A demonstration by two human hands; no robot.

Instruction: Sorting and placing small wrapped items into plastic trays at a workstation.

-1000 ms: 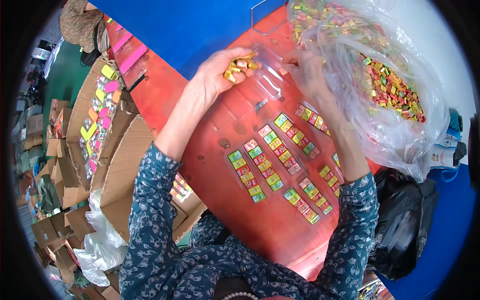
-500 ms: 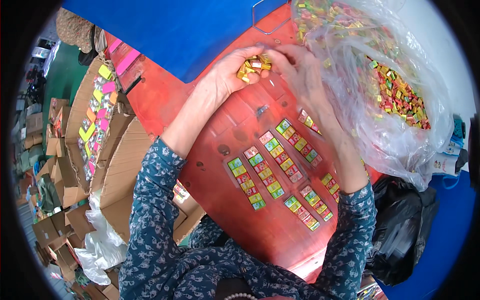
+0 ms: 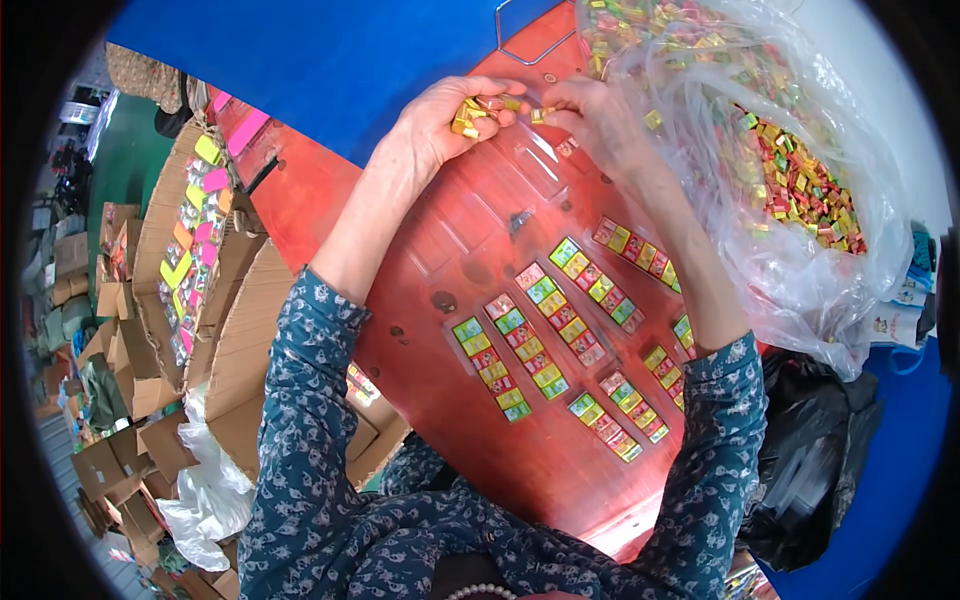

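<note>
My left hand (image 3: 438, 122) is cupped, palm up, round several small yellow foil-wrapped pieces (image 3: 466, 117) that look like candies. Just to its right, my right hand (image 3: 608, 125) pinches one yellow wrapped piece (image 3: 541, 115) between thumb and fingertips. Below the hands, clear plastic trays (image 3: 437, 255) lie on the red table; a single wrapped piece (image 3: 568, 147) sits near the right hand's fingers. Closer to me are several narrow strips (image 3: 492, 368) filled with red, yellow and green pieces in rows. My right forearm partly covers the strips on the right.
A big clear plastic bag (image 3: 800, 290) of loose wrapped pieces stands at the right, with a black bag (image 3: 810, 460) nearer me. A blue panel (image 3: 270, 50) borders the red table (image 3: 440, 370) at the back. Cardboard boxes (image 3: 235, 350) stand at the left, one holding colourful packs.
Both hands have shifted slightly up and left, and a gap has opened between them. The right hand now shows a yellow piece in its fingertips. More of the right-hand strips is uncovered.
</note>
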